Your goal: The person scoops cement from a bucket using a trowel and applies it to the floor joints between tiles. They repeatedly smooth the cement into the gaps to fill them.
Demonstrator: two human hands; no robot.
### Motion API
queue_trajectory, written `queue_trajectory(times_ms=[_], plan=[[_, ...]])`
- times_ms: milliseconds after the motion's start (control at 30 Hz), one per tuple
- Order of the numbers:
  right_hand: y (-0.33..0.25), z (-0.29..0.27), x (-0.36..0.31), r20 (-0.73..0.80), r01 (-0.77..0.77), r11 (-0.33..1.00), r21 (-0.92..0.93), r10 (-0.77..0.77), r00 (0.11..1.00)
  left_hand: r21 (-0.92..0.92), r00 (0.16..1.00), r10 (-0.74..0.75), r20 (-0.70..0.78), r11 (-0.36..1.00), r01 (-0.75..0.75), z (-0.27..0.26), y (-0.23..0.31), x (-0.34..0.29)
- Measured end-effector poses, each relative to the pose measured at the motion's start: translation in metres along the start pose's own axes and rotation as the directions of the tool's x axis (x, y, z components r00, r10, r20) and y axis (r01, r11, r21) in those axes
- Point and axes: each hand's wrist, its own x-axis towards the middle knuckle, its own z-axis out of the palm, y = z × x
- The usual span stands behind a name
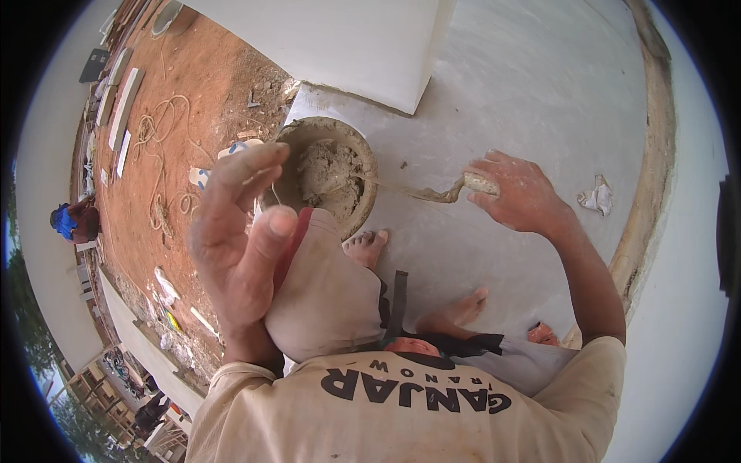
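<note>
My right hand (515, 191) is wrapped round the pale handle of a trowel (440, 194), to the right of a round bucket (366, 151). Seen nearly edge-on, the trowel's blade reaches left over the rim to the grey wet mortar (328, 174) inside. Nothing shows in my left hand (239, 231), which is raised by the bucket's near left side with its thumb and fingers apart. That hand covers part of the bucket's left edge. My bent knee (316, 289) and a bare foot (366, 247) are close to the bucket's near side.
A white block-like wall (340, 46) stands beyond the bucket on the smooth grey floor (532, 100). Sandals (202, 177) and rope (158, 147) lie left on red soil. A crumpled scrap (597, 197) lies right. Another person (75, 221) crouches far left.
</note>
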Motion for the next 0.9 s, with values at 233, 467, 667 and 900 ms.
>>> queue_trajectory(times_ms=[233,467,667,900], plan=[[-0.053,0.008,0.056,0.180,0.032,0.999,0.014,-0.034,0.983,0.269,0.869,-0.408,-0.280,0.835,0.479,-0.054,-0.177,-0.010],[-0.075,0.036,0.083,0.205,0.171,0.979,-0.106,-0.147,0.968,-0.149,0.540,-0.807,-0.241,0.580,0.801,-0.089,-0.278,-0.058],[-0.083,0.055,0.098,0.216,0.137,0.970,-0.202,-0.093,0.972,0.235,0.739,-0.476,-0.477,0.741,0.629,-0.041,-0.246,-0.045],[-0.070,0.076,0.109,0.310,0.064,0.993,-0.102,-0.030,0.950,0.308,0.855,-0.306,-0.418,0.838,0.450,0.000,-0.205,-0.028]])
